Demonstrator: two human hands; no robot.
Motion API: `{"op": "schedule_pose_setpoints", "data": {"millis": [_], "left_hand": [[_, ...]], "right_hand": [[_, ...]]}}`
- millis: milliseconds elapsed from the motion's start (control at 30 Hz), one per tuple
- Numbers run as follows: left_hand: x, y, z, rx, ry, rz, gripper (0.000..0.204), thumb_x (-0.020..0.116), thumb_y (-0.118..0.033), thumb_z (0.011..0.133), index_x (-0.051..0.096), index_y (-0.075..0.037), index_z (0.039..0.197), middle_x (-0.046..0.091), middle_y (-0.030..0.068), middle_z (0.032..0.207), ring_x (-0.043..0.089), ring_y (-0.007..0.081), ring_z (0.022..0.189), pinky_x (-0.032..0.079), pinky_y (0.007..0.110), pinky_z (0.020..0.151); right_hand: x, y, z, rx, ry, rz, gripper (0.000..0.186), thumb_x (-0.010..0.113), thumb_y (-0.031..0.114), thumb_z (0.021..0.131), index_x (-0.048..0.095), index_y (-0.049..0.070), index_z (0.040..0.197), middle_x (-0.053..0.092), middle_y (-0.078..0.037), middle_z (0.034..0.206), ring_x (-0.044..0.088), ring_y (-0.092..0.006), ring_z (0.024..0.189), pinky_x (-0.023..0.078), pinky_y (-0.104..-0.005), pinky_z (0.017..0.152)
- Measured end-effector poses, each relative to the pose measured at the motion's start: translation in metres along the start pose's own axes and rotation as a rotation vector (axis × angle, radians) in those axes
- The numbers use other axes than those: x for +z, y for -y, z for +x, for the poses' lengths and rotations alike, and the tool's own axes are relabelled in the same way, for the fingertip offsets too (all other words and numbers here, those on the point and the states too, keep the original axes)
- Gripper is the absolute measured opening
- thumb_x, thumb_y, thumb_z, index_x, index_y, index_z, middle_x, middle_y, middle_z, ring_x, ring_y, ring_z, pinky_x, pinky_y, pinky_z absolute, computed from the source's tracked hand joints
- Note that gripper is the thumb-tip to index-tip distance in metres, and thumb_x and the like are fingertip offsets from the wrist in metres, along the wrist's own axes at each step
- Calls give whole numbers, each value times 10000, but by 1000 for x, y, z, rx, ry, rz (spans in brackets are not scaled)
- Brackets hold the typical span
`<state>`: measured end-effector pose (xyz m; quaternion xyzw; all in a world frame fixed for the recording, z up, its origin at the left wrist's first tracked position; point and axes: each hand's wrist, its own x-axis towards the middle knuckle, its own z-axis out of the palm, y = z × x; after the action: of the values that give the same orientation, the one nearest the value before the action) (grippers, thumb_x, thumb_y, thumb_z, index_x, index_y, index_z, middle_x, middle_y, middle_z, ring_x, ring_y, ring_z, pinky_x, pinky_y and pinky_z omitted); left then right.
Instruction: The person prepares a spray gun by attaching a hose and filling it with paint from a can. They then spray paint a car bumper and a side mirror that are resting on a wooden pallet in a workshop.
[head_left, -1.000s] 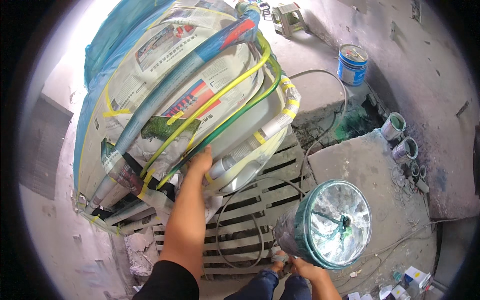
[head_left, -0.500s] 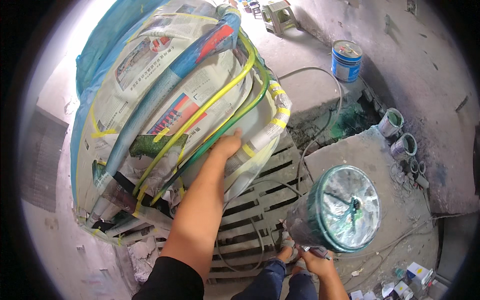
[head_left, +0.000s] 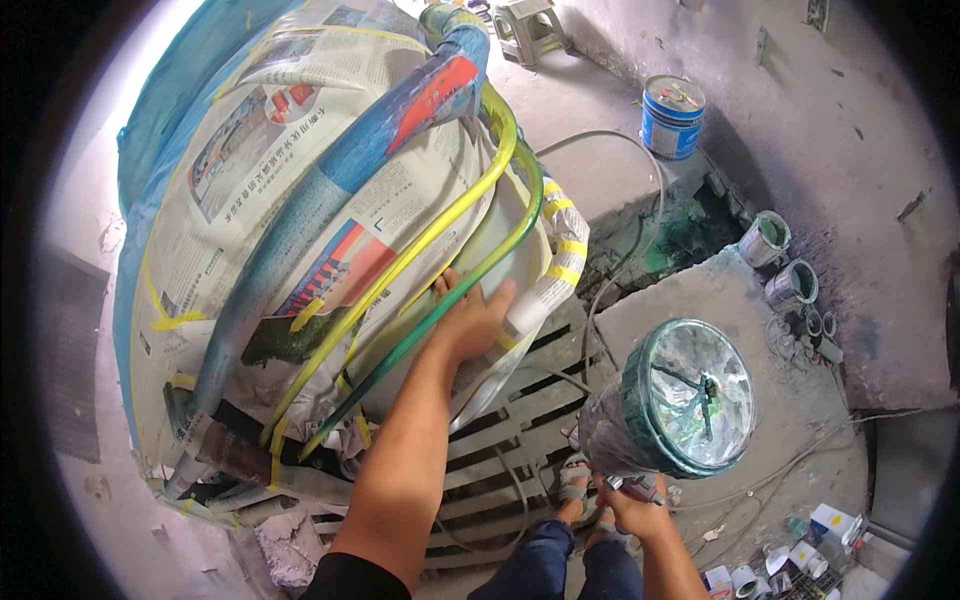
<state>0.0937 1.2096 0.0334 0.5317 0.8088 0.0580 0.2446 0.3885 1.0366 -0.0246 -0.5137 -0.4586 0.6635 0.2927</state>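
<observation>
My left hand reaches in at the green curved tube, its fingers spread. Some fingertips show beyond the tube, over a pale grey panel; whether they touch it I cannot tell. A yellow-green curved tube runs alongside. Newspaper sheets and yellow tape mask the large curved object around them. Lower right, my right hand is closed around the handle of a spray gun. Above the gun sits its big round paint cup, with a clear lid smeared green.
A newspaper-wrapped bar curves beside my left hand. Slatted grating lies below, with a hose across the floor. A blue-and-white paint can, open tins and a stool stand along the wall. Small containers litter the lower right.
My left hand has changed from a pointing finger on the grey panel to spread fingers reaching past the green tube. The view has shifted slightly; my right hand still holds the spray gun.
</observation>
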Motion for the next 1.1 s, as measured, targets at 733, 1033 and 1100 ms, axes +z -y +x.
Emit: {"op": "schedule_pose_setpoints", "data": {"millis": [733, 1033, 1100], "left_hand": [[107, -48, 80, 229, -829, 595, 712, 518, -405, 905, 277, 1, 1438, 273, 175, 1498, 181, 344, 1408, 193, 502, 1117], [120, -27, 51, -81, -769, 863, 798, 558, -450, 889, 246, 78, 1400, 287, 291, 1434, 299, 437, 1323, 249, 507, 1087], [120, -30, 86, -30, -817, 783, 791, 558, -438, 891, 244, 80, 1400, 282, 292, 1436, 302, 437, 1321, 253, 503, 1087]], "right_hand": [[-139, -53, 72, -407, 137, -24, 373, 719, 83, 733, 630, 35, 1093, 678, -152, 1004, 654, -295, 934, 498, -366, 803], [-192, -10, 109, -335, 262, 2, 516, 693, 49, 771, 520, 72, 1257, 675, -151, 1041, 665, -273, 977, 500, -329, 832], [-202, 3, 123, -327, 296, -102, 536, 680, 30, 770, 507, 72, 1275, 673, -153, 1051, 660, -270, 996, 497, -325, 848]]}}
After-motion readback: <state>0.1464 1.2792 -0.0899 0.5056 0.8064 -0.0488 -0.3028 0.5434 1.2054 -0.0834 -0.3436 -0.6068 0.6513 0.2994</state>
